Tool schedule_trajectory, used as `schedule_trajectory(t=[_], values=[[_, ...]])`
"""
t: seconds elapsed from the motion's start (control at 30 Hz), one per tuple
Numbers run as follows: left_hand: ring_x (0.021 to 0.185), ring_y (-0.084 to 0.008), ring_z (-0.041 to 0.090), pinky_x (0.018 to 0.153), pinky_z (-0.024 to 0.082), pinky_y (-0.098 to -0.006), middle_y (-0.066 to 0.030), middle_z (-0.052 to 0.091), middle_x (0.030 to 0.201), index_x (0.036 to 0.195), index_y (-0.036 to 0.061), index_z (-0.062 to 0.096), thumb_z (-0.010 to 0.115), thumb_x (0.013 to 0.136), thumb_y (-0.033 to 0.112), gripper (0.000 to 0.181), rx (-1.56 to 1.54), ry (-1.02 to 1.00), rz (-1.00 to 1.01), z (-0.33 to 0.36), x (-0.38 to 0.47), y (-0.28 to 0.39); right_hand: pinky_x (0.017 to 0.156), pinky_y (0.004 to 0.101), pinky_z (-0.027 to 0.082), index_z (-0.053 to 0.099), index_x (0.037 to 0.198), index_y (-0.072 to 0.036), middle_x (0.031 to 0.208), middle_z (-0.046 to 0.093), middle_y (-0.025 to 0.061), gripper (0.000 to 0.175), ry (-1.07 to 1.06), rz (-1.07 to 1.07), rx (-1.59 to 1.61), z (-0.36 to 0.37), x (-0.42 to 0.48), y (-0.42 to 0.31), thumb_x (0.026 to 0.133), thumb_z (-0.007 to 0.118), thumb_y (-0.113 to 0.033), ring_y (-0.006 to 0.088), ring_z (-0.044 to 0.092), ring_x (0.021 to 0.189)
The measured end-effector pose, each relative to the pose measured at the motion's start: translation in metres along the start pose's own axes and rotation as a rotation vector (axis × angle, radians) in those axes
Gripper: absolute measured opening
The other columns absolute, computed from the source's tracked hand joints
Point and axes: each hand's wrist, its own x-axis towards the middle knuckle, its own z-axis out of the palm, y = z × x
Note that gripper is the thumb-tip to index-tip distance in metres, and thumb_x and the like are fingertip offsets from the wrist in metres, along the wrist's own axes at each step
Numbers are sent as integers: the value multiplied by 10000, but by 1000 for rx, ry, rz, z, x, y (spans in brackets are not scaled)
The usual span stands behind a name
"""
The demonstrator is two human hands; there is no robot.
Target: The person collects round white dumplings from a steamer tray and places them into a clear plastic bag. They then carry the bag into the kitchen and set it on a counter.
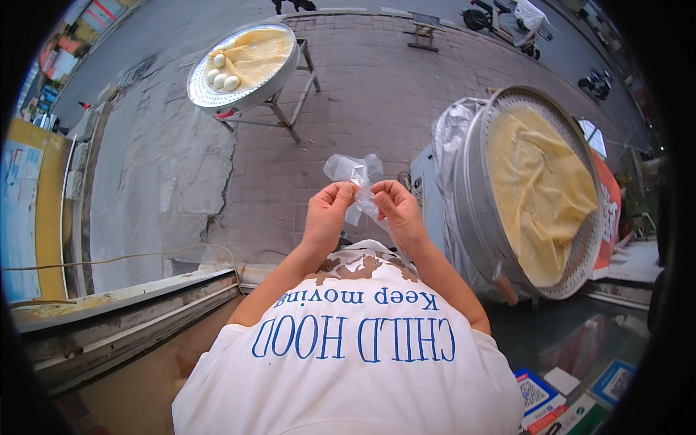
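A thin clear plastic bag (353, 167) is pinched in front of my chest. My left hand (330, 209) holds it between thumb and forefinger, and my right hand (398, 209) grips its other side the same way, close by. The lower part of the bag hangs near my right wrist; whether anything is in it cannot be told. To the right, a yellow cloth (535, 190) covers much of a large round perforated metal steamer tray (584, 261). Farther off at the upper left, several white buns (220, 80) lie beside another yellow cloth (263, 54) on a second perforated tray (201, 92).
A metal stand (288, 117) supports the far tray. Silvery sheeting (454, 128) hangs beside the near steamer. A low wooden stool (423, 37) and a parked scooter (503, 24) stand farther away. A ledge (136, 299) runs at the left, and a cable (125, 261) crosses near it.
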Motion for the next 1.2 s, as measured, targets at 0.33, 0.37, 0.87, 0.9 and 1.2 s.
schedule_trajectory(t=[0.33, 0.37, 0.87, 0.9, 1.2], values=[[895, -85, 600, 747, 473, -227, -7, 668, 1000, 1114, 20, 657, 589, 977, 183, 223, 145, 88, 51, -104, 148, -13, 589, 215, 384, 668, 791, -18, 708, 590, -26, 177, -183, 82, -110, 20, 203, 71, 909, 650, -149, 58, 491, 649], [899, -88, 606, 740, 475, -227, -8, 669, 1006, 1119, 22, 655, 592, 973, 182, 225, 163, 115, 42, -116, 163, -9, 587, 215, 383, 671, 793, -17, 709, 594, -24, 189, -185, 63, -75, 27, 230, 80, 919, 638, -155, 59, 491, 649], [826, -95, 568, 781, 468, -236, -41, 646, 961, 1070, 2, 623, 642, 930, 135, 194, -180, 372, -100, -174, 364, 47, 529, 219, 395, 523, 703, -30, 645, 527, -11, 214, -315, -230, -419, 101, 481, 63, 776, 723, -49, 52, 456, 586], [828, -104, 581, 785, 479, -242, -47, 651, 947, 1045, -8, 634, 642, 929, 133, 183, -186, 398, -85, -177, 384, 52, 531, 218, 397, 514, 701, -33, 644, 517, -10, 226, -318, -246, -469, 104, 502, 60, 760, 731, -54, 51, 454, 585], [814, -72, 555, 762, 461, -228, -1, 636, 886, 977, 1, 654, 594, 966, 135, 147, 70, 638, 20, -197, 522, 91, 669, 196, 448, 569, 852, -57, 820, 617, -15, 137, -730, 370, -46, 115, 673, 15, 859, 706, -67, 48, 564, 749]])
